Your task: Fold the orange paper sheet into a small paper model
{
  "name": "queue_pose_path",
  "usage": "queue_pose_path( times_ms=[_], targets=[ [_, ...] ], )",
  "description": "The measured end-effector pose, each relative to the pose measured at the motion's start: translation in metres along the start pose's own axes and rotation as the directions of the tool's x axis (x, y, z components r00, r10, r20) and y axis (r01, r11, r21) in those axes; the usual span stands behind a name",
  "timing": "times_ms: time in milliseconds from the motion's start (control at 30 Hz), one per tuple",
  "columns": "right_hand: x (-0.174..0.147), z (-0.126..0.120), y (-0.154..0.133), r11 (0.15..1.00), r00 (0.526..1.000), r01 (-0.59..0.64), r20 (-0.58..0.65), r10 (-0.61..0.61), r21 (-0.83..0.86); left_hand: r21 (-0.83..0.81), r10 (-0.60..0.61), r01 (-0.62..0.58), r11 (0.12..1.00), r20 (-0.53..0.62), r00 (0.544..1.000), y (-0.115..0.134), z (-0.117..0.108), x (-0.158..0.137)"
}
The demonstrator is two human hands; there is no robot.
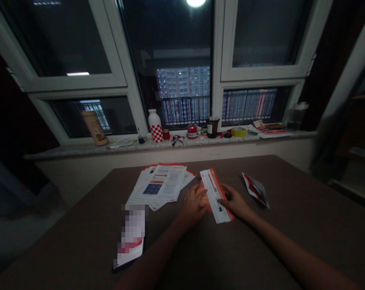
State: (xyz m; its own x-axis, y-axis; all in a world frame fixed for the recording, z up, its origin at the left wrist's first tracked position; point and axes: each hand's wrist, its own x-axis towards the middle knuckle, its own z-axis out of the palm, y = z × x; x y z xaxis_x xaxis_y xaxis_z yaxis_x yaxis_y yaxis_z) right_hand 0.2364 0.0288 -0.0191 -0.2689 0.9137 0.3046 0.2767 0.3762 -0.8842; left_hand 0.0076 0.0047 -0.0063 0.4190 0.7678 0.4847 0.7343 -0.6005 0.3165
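Observation:
A folded leaflet [214, 193], white with printed text and an orange edge, is between my two hands over the table. My right hand [235, 203] grips its right edge, thumb on top and fingers around the side. On the left, my left hand [194, 203] has its fingers and thumb on an orange part of the paper that sticks out beside the white panel. How far its fingers reach under the paper is hidden. Left of my hands lies a fanned stack of printed sheets [164, 183] with orange borders.
A partly opened folded packet [256, 191] stands to the right on the dark table [291, 237]. A phone-like flat item [132, 237], partly pixelated, lies at the left. Along the windowsill stand a checkered bottle [156, 127], a tan tumbler [94, 128], a dark cup [212, 127] and yellow tape [238, 132].

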Motion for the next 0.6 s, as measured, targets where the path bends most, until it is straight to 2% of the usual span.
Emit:
queue_pose_path(
  times_ms=[133, 233, 400, 600],
  targets=[
    [0.002, -0.005, 0.002, 0.998, 0.995, -0.056, -0.078, 0.056, 0.001, 0.017, -0.009, 0.008, 1.0, 0.036, 0.999, 0.002, -0.001, 0.0],
    [0.003, -0.01, 0.002, 0.996, 0.987, -0.034, -0.162, 0.02, -0.083, 0.025, -0.022, 0.021, 0.999, 0.032, 0.999, 0.0, 0.001, -0.001],
    [0.001, -0.019, -0.007, 0.929, 0.952, 0.037, -0.269, -0.145, -0.369, 0.02, -0.065, 0.066, 0.998, -0.014, 0.998, -0.003, 0.005, -0.001],
    [-0.006, -0.025, -0.023, 0.769, 0.913, 0.145, -0.215, -0.346, -0.623, 0.026, -0.101, 0.104, 0.994, -0.112, 0.989, 0.0, 0.001, 0.002]
  ],
)
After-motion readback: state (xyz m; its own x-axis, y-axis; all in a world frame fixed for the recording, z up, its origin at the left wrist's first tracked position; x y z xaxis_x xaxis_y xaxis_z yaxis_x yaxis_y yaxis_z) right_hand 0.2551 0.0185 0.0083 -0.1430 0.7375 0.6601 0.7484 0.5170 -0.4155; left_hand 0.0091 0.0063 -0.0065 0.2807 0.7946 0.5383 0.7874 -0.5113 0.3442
